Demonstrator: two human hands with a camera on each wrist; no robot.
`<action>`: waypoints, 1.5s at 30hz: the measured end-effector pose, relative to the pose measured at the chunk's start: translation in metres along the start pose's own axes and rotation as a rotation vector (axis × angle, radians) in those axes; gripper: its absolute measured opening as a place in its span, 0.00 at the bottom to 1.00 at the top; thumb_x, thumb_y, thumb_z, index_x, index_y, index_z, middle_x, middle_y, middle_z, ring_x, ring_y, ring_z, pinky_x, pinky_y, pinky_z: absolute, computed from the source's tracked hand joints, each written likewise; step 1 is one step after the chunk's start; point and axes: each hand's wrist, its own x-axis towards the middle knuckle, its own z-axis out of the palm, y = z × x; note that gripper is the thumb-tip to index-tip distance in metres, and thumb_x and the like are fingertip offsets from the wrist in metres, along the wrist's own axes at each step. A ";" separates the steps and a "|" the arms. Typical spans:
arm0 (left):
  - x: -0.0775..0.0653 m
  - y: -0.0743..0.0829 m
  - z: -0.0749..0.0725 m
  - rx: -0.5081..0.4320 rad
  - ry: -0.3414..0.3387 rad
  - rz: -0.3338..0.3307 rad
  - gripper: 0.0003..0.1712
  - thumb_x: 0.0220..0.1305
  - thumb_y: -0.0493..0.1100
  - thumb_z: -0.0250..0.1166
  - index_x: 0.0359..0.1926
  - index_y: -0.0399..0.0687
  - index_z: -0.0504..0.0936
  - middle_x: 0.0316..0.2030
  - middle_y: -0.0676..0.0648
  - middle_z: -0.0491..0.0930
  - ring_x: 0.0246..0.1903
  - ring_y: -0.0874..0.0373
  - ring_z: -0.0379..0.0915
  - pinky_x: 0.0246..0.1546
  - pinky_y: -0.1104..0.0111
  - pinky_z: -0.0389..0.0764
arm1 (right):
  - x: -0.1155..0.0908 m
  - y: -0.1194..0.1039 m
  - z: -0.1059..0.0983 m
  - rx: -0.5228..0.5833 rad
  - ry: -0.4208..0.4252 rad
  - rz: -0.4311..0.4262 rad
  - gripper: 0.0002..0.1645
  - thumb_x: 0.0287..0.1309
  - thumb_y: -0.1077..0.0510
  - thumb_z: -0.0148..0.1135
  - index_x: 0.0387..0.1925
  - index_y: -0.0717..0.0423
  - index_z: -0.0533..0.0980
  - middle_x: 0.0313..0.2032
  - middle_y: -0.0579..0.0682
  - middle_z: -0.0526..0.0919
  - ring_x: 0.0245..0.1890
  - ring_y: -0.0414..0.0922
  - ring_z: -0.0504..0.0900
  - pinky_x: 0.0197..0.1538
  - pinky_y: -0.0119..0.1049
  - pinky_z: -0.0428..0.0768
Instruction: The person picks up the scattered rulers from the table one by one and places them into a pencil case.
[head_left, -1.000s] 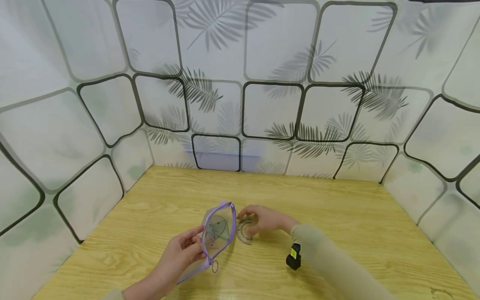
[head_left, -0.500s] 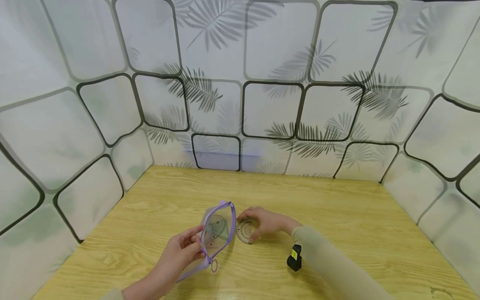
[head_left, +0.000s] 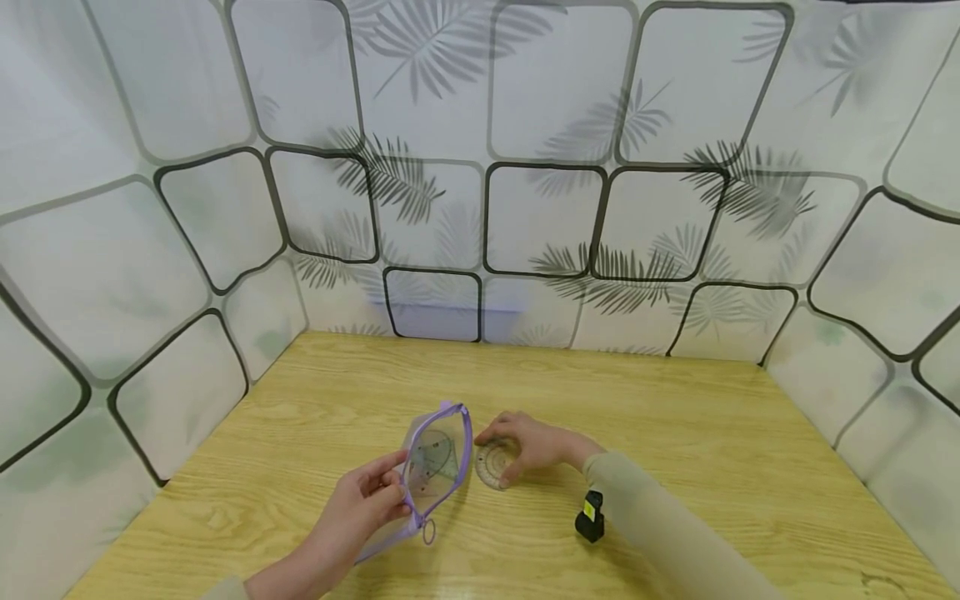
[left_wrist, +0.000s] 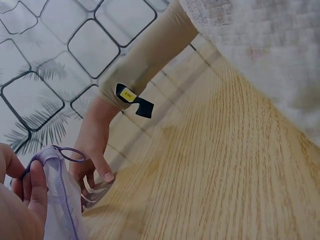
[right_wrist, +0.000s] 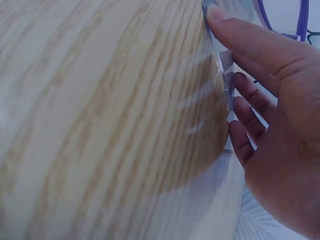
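Note:
My left hand pinches the near edge of a clear zip pouch with purple trim, its mouth standing wide. Inside lie see-through drawing templates, one of them greenish; their shapes are partly hidden. Just right of the mouth, my right hand holds a clear round protractor by its rim, thumb on the near side and fingers on the far side. The right wrist view shows the thumb pressing the disc's edge close over the wood. A purple zip ring hangs from the pouch.
The wooden table spreads around both hands. Patterned curtains enclose it at the back and sides. A black device with a yellow label is worn at the right wrist. A small dark mark shows at the table's front right.
My right hand has shifted slightly, its thumb moving out to the protractor's near right rim, so the full disc shows. The left hand and pouch stay almost still.

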 end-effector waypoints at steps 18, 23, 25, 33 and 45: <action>-0.003 -0.002 -0.002 0.011 -0.019 -0.001 0.35 0.64 0.33 0.56 0.72 0.32 0.60 0.36 0.51 0.69 0.38 0.60 0.73 0.41 0.73 0.84 | -0.010 -0.006 0.000 -0.025 0.019 0.012 0.34 0.53 0.53 0.73 0.63 0.49 0.75 0.55 0.52 0.72 0.55 0.46 0.67 0.60 0.40 0.70; -0.004 -0.002 -0.001 0.016 -0.013 0.002 0.35 0.64 0.32 0.56 0.72 0.32 0.60 0.37 0.51 0.69 0.39 0.59 0.73 0.42 0.73 0.85 | -0.013 -0.006 0.000 -0.015 0.047 0.015 0.30 0.53 0.56 0.72 0.60 0.51 0.77 0.52 0.54 0.73 0.51 0.46 0.69 0.56 0.37 0.71; -0.004 -0.002 0.000 0.012 -0.015 0.002 0.35 0.64 0.33 0.56 0.72 0.31 0.60 0.36 0.51 0.69 0.38 0.60 0.73 0.41 0.73 0.85 | -0.014 -0.004 0.001 -0.008 0.060 0.019 0.29 0.53 0.56 0.72 0.58 0.51 0.78 0.51 0.53 0.73 0.50 0.45 0.69 0.55 0.36 0.72; -0.004 0.000 0.001 0.001 -0.015 -0.004 0.36 0.63 0.32 0.56 0.71 0.30 0.60 0.36 0.51 0.69 0.38 0.60 0.73 0.41 0.73 0.85 | -0.015 0.007 0.003 0.042 0.096 0.048 0.25 0.52 0.55 0.74 0.53 0.48 0.79 0.44 0.50 0.72 0.43 0.41 0.69 0.48 0.30 0.72; -0.003 0.001 0.003 0.000 -0.018 -0.012 0.36 0.62 0.32 0.56 0.71 0.30 0.60 0.36 0.51 0.69 0.38 0.60 0.73 0.41 0.73 0.85 | -0.023 0.011 0.002 0.091 0.138 0.108 0.20 0.56 0.56 0.71 0.51 0.45 0.80 0.40 0.49 0.72 0.36 0.41 0.66 0.40 0.30 0.69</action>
